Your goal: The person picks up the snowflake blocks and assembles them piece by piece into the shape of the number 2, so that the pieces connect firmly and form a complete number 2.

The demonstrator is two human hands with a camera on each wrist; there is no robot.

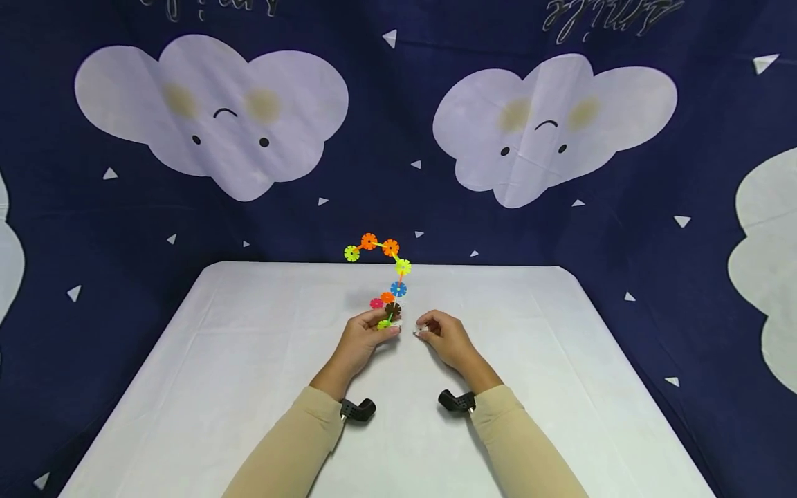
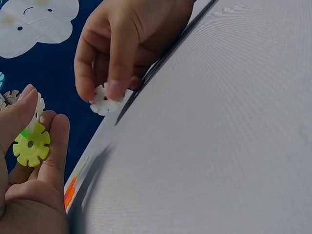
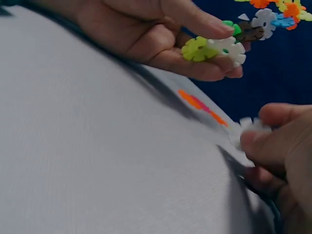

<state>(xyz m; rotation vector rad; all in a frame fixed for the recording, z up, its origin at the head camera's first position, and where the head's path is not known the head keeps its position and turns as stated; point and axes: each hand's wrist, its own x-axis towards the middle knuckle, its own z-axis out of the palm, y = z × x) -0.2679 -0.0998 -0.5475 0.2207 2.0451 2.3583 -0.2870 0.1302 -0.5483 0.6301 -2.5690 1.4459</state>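
Observation:
My left hand (image 1: pixel 360 340) pinches the lower end of a chain of interlocking plastic snowflake discs (image 1: pixel 398 283). The chain curves up and over to the left, with blue, yellow and orange discs above a brown one. At the held end, a yellow-green disc (image 2: pixel 31 152) and a white disc (image 3: pixel 231 48) sit between thumb and fingers. Just to the right, my right hand (image 1: pixel 450 340) pinches a loose white snowflake disc (image 2: pixel 101 106) between thumb and forefinger. A gap separates that disc from the chain. My right fingers partly cover it.
Orange and pink discs (image 3: pixel 200 104) lie on the white table (image 1: pixel 249 387) behind my left hand. Each wrist wears a black camera mount (image 1: pixel 358 410). A dark blue cloth with clouds (image 1: pixel 212 111) hangs behind the table.

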